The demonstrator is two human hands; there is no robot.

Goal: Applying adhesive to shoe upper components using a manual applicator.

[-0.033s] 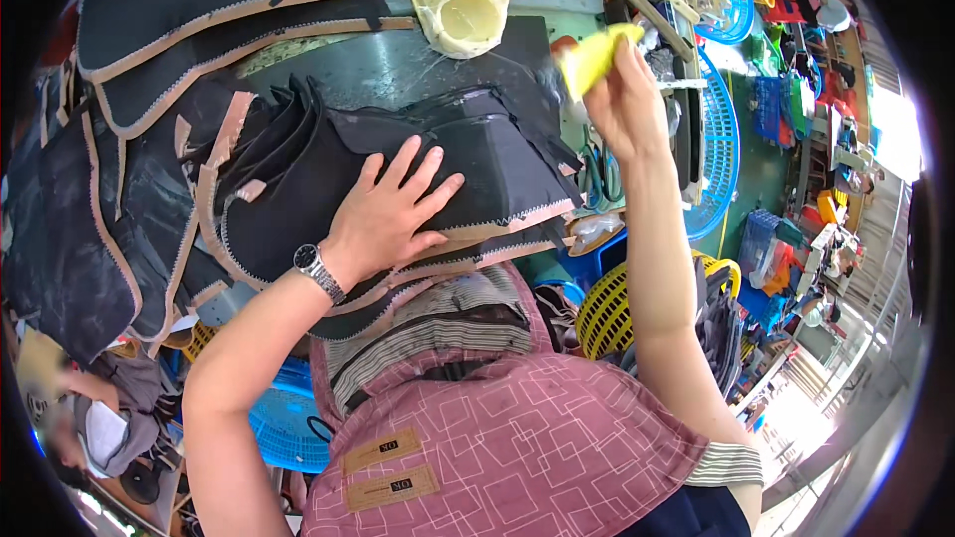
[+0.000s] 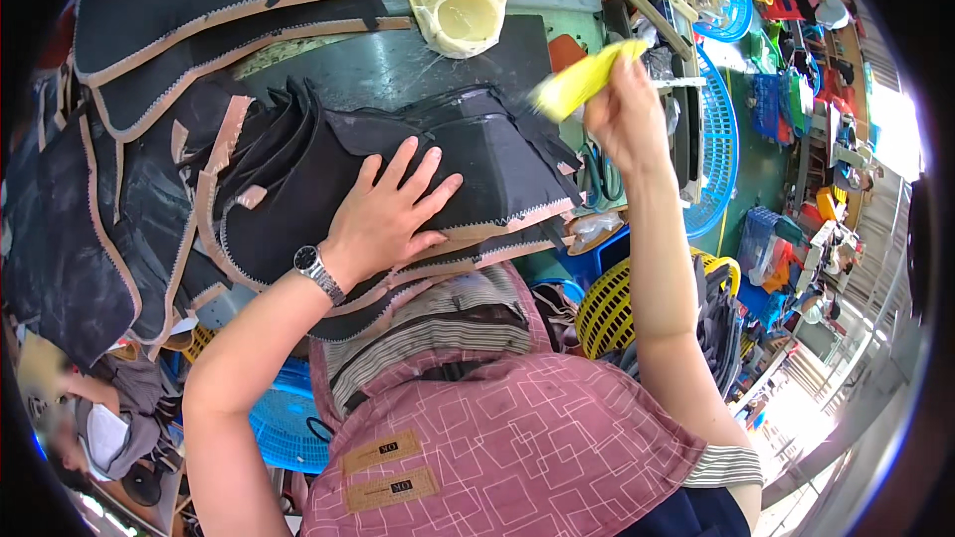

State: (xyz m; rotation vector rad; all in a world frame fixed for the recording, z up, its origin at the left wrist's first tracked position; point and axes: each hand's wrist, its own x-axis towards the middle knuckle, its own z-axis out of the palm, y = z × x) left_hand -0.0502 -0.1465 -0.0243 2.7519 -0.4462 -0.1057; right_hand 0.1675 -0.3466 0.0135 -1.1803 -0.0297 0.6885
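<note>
My left hand (image 2: 393,214) lies flat with fingers spread on a stack of black sheet pieces (image 2: 298,209) edged with tan strips and zigzag stitching. A watch (image 2: 316,268) is on that wrist. My right hand (image 2: 627,124) is raised over the right end of the stack, its fingers closed on a flat bright yellow tool (image 2: 587,80). The tool's far end points left and down and is smeared by motion, so its kind is unclear. Just below it, a pair of scissors (image 2: 600,179) lies partly hidden beside the stack.
A cream plastic container (image 2: 468,15) with a round opening stands behind the stack. More edged black pieces (image 2: 80,229) lie at the left. Blue baskets (image 2: 714,149) and a yellow basket (image 2: 607,313) stand at the right. Another person (image 2: 104,423) sits at the lower left.
The yellow tool in my right hand has swung left and slightly down, toward the stack. My left hand has stayed in place.
</note>
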